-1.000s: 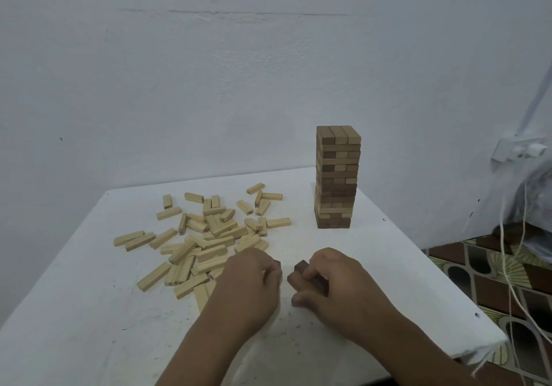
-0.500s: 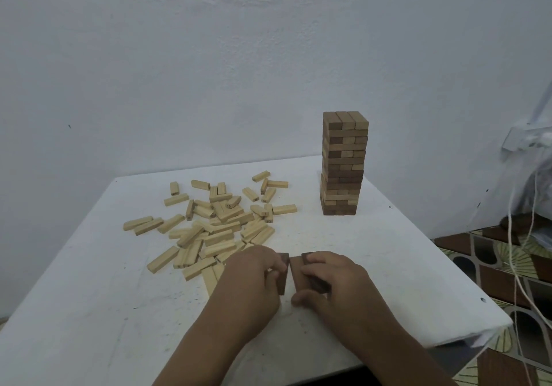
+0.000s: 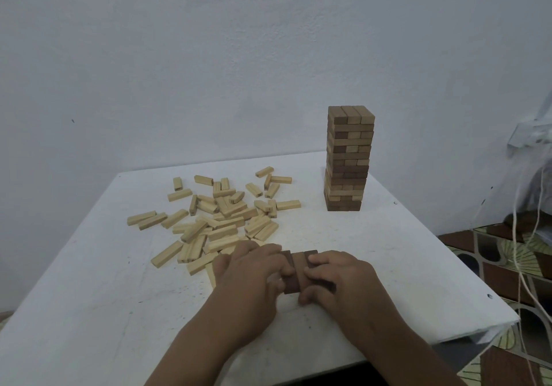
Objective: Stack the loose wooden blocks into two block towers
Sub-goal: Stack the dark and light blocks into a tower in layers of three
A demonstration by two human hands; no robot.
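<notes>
At the near centre of the white table (image 3: pixel 89 311), approx. 6 o'clock, three dark brown blocks (image 3: pixel 294 272) lie flat side by side, long axes running near-to-far, faces touching. Left hand (image 3: pixel 254 278) is curled against the left side of the row, fingertips on the leftmost block; right hand (image 3: pixel 340 278) is curled over the right side, fingers on top of the rightmost block, thumb at its near end. Both hands thus grip the row from opp. sides; middle block is partly exposed between them. Row rests on the table surface, as far as can be judged. At approx. 1 o'clock, toward the far right corner, a finished tower (image 3: pixel 348 158) of mixed dark and light brown blocks stands upright, three blocks per layer, layers alternating in direction, well apart from the hands. At approx. 11 o'clock, a scattered pile of pale loose blocks (image 3: pixel 221 215) lies flat on the table, some overlapping; nearest pieces are just beside the left hand. Behind: plain white wall (image 3: pixel 209 71). Right of the table: patterned floor tiles (image 3: pixel 501 263) and hanging white cords (image 3: pixel 519 236).
</notes>
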